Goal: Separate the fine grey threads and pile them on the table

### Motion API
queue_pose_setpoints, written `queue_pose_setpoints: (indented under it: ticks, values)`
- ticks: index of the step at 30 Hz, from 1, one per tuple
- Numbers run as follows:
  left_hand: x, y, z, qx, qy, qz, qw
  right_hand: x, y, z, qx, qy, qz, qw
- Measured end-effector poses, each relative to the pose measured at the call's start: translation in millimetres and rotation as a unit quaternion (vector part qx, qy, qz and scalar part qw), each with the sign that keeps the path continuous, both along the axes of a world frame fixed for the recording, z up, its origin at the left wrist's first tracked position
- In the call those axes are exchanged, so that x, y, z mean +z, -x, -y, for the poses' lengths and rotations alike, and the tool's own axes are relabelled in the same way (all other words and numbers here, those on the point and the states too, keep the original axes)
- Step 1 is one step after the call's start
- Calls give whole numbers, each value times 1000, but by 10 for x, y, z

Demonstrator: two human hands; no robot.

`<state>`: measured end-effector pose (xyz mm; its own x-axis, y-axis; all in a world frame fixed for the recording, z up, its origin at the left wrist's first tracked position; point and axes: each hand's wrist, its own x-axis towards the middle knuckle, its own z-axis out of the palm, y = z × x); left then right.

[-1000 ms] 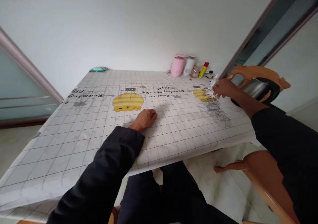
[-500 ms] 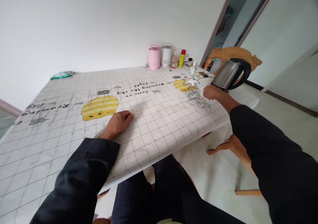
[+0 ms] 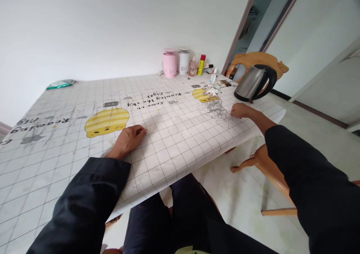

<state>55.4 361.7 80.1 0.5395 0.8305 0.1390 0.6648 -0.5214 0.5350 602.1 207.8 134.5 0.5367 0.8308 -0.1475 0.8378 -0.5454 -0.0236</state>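
Note:
My left hand (image 3: pixel 131 138) rests on the tablecloth (image 3: pixel 168 149), closed with its fingers curled in. What it holds, if anything, is hidden. Toward the right side of the table my right hand (image 3: pixel 240 110) is closed in a pinch, its fingertips at the right edge of a loose tangle of thin grey wire (image 3: pixel 216 110). Any strand between those fingers is too fine to make out. Just behind my right hand stands a steel kettle (image 3: pixel 249 83) with a black handle and base. A crumpled whitish glove-like cloth (image 3: pixel 211 90) lies beyond the tangle.
Along the wall stand a pink canister (image 3: pixel 170 64), a white canister (image 3: pixel 183 62), a pinkish bottle (image 3: pixel 192 68) and a yellow can with a red cap (image 3: pixel 201 65). A small clear bottle (image 3: pixel 213 76) is nearer. A green packet (image 3: pixel 60 84) lies far left. Wooden chair (image 3: pixel 270 171) at right.
The view has shifted slightly, moving the scene left. My right hand has come down a little, nearer the table and away from the kettle's base. My left hand keeps its place on the cloth.

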Motion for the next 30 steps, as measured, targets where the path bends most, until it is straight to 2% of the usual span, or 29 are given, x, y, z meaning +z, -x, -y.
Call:
queue_pose_setpoints:
  ticks: [3,7,9,12,18,23,30]
  values:
    - [-7,-1,-11,-1,-2,0,1000,115,-97,65,-11,-6,-23,1000]
    - [-14,-1,-20,-4,5,3,1000,230,-168,146,-55,-78,-117,989]
    - [-18,1,-20,-7,6,7,1000,251,-161,171,-77,-149,-176,970]
    - [-29,3,-24,-7,1,11,1000,260,-107,183,-112,-269,-265,919]
    - [-50,7,-34,-8,-1,10,1000,353,35,151,-138,-369,-326,860]
    - [-47,5,-38,-7,-3,11,1000,450,76,92,-128,-424,-352,825]
    - [-49,1,-44,-6,1,13,1000,440,134,-80,-77,-455,-353,814]
